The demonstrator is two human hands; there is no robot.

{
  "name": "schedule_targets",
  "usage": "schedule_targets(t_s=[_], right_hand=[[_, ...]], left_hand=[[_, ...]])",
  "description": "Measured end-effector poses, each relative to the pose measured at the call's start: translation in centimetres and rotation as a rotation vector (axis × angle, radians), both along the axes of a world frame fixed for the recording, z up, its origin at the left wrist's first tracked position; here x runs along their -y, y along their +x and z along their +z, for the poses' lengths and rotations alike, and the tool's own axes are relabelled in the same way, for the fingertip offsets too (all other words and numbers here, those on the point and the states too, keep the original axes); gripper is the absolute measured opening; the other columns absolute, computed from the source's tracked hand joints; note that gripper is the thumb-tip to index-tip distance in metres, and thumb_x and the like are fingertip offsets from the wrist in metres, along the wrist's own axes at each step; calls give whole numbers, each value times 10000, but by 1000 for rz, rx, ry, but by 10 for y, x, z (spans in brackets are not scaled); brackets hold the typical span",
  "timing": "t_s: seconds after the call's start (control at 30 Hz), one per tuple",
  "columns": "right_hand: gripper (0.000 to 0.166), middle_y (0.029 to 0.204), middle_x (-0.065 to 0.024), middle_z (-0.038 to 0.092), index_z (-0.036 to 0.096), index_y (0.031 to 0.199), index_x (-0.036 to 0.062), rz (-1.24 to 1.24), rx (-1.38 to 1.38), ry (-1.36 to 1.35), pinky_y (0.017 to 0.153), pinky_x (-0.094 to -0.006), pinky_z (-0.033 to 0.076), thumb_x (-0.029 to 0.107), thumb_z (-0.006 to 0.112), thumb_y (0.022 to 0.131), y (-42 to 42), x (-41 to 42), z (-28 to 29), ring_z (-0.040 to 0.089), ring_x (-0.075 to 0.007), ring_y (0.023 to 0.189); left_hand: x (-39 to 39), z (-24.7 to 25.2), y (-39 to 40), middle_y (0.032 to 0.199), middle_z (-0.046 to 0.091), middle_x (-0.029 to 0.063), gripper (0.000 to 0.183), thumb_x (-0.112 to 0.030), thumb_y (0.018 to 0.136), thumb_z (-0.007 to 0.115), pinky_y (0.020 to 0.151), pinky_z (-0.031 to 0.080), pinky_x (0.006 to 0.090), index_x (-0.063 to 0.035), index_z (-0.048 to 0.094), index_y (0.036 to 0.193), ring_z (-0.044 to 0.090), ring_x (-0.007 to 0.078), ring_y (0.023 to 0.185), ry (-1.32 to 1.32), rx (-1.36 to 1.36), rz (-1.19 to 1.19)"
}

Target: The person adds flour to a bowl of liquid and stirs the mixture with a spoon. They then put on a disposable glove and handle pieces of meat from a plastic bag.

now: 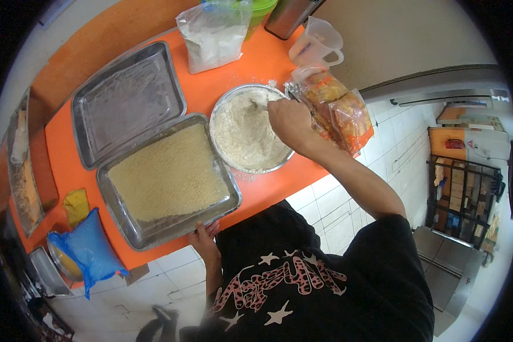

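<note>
My right hand [290, 122] is closed on the handle of a metal utensil [260, 106], whose far end dips into pale flour or batter in a round steel bowl [212, 139]. The utensil's head is hidden in the mix. At the near edge of a steel tray [164, 239] rests my left hand [204, 235], its fingers at the rim; whether it grips the tray is unclear. Pale yellow crumbs [169, 173] cover most of that tray. A second steel tray [126, 100], with a dusting of white powder, lies behind it, their rims meeting.
Beyond the bowl stand a bag of white powder [216, 42], a green-lidded tub [258, 10] and a clear plastic jug [318, 42]. Bagged orange-brown food [337, 107] lies right of the bowl. A blue plastic bag [92, 246] sits at the orange table's [260, 190] left end.
</note>
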State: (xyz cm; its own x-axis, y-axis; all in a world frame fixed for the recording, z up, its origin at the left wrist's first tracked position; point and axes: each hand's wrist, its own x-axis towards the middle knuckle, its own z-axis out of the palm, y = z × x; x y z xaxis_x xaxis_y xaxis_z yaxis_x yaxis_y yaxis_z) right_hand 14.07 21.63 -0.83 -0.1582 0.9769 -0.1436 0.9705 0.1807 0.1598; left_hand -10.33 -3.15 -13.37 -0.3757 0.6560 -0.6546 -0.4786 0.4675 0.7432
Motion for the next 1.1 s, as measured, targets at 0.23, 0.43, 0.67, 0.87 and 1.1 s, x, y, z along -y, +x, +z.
schedule_targets(t_s=[0.23, 0.43, 0.67, 0.87, 1.1], right_hand=[[120, 784, -133, 643, 648, 814, 64, 263, -59, -134, 552, -404, 538, 104, 536, 814, -28, 50, 4, 676, -275, 720], [129, 753, -177, 658, 661, 785, 46, 49, -5, -268, 598, -423, 549, 90, 541, 801, 20, 71, 3, 678, -317, 701], [140, 742, -260, 640, 645, 742, -21, -100, -80, -111, 630, -461, 528, 56, 529, 765, 61, 30, 26, 655, -392, 698], [118, 756, -290, 629, 631, 717, -45, -116, -137, -152, 675, -488, 519, 57, 574, 701, 71, 1, -4, 644, -425, 723], [143, 764, -241, 655, 643, 769, -36, -117, -90, -20, 678, -471, 542, 83, 601, 702, 18, -16, -2, 664, -395, 744]], left_hand=[[-2, -1, 1, 991, 617, 188, 295, -179, 987, 450, 676, 573, 297, 46, 438, 1178, 686, 247, 802, -5, 16, 18], [-1, -1, 3, 986, 616, 187, 305, -186, 989, 455, 680, 581, 310, 38, 430, 1194, 684, 241, 803, -14, 23, 43], [-8, 68, -13, 898, 648, 136, 353, -229, 983, 496, 631, 544, 290, 22, 472, 1230, 674, 218, 735, -443, 367, -522], [-117, 73, 13, 927, 660, 174, 371, -224, 940, 552, 713, 496, 360, 6, 570, 1230, 644, 237, 785, 265, -739, -708], [-226, 17, 37, 953, 656, 225, 330, -160, 882, 576, 751, 494, 424, -70, 623, 1197, 647, 363, 865, 403, -952, -799]])
